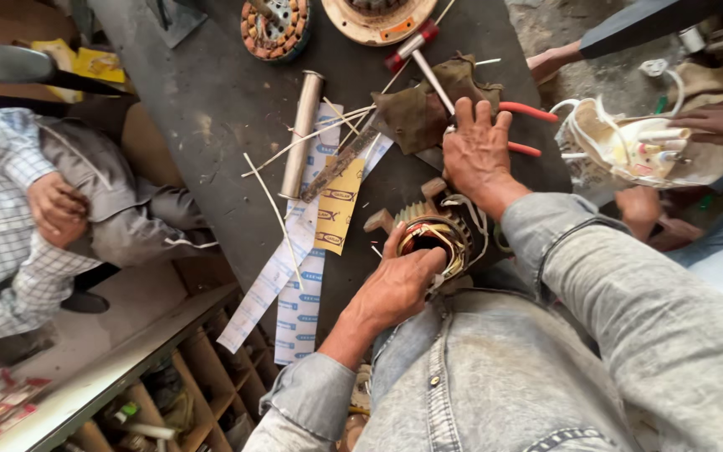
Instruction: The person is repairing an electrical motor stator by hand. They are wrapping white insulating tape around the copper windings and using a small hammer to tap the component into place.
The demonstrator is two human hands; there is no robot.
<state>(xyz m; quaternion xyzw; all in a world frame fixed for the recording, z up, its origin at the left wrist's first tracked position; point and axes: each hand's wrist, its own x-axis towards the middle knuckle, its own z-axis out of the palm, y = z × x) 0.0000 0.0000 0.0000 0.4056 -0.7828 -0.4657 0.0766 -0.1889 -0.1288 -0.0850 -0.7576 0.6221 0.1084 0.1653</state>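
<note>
Copper-coloured windings are showing inside the motor stator point(431, 237), which is sitting at the near edge of the dark workbench point(211, 109), against the person's lap. The left hand point(397, 285) is curling its fingers point(425, 261) over the stator's rim, thumb pressing at the bore. The right hand point(477, 151) is lying flat with fingers spread on a brown cloth point(416, 109) just beyond, beside red-handled pliers point(527, 111). White leads are hanging loose from the coils, so the winding work looks only partly finished. Insulation paper strips point(299, 268), thin sticks and a metal tube point(303, 134) are lying further out towards the left edge.
</note>
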